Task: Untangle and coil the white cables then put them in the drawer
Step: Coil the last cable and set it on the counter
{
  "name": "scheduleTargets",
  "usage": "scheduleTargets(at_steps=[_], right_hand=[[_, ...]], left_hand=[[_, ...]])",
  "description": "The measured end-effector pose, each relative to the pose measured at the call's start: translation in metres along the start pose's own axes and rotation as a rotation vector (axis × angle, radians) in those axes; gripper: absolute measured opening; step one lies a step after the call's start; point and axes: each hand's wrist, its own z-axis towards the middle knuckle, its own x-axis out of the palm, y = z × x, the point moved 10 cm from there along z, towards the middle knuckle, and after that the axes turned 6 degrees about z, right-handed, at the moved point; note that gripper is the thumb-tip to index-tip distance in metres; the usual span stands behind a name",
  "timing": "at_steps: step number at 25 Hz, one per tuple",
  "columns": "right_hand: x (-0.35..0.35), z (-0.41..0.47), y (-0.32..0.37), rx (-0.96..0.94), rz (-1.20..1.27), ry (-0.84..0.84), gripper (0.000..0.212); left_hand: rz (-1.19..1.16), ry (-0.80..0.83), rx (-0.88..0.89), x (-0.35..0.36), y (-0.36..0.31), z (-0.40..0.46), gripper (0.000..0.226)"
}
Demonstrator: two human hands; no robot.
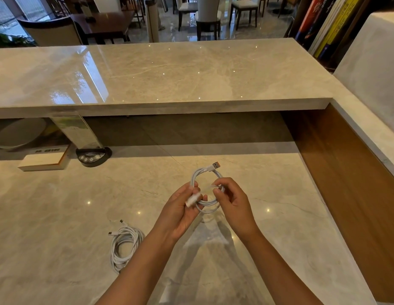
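A white cable (208,204) wound into a small round coil is held above the marble desk (59,216) by both hands. Its USB plug (215,166) with an orange insert sticks out at the coil's top. My left hand (182,213) grips the coil's left side, with a white connector end between thumb and fingers. My right hand (232,202) pinches the coil's right side. A second white cable (123,244) lies in a loose bundle on the desk to the lower left, two plugs pointing up-left. No drawer is in view.
A raised marble counter (169,71) runs across the back above the desk. Under it on the left stand a desk lamp base with buttons (92,156) and a white book (45,160). A wooden side panel (345,172) borders the right.
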Motion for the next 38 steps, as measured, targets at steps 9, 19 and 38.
scheduleTargets(at_steps=[9, 19, 38], right_hand=[[-0.038, -0.013, 0.023, -0.125, -0.068, -0.348, 0.032], [-0.091, -0.012, -0.017, 0.284, 0.321, -0.662, 0.012], [-0.014, 0.032, 0.015, 0.345, -0.320, 0.545, 0.025]], left_hand=[[0.060, 0.067, -0.004, 0.011, 0.003, 0.001, 0.022], [0.101, 0.111, -0.008, 0.016, 0.005, -0.001, 0.025], [0.406, 0.202, -0.066, 0.019, -0.005, -0.008, 0.027]])
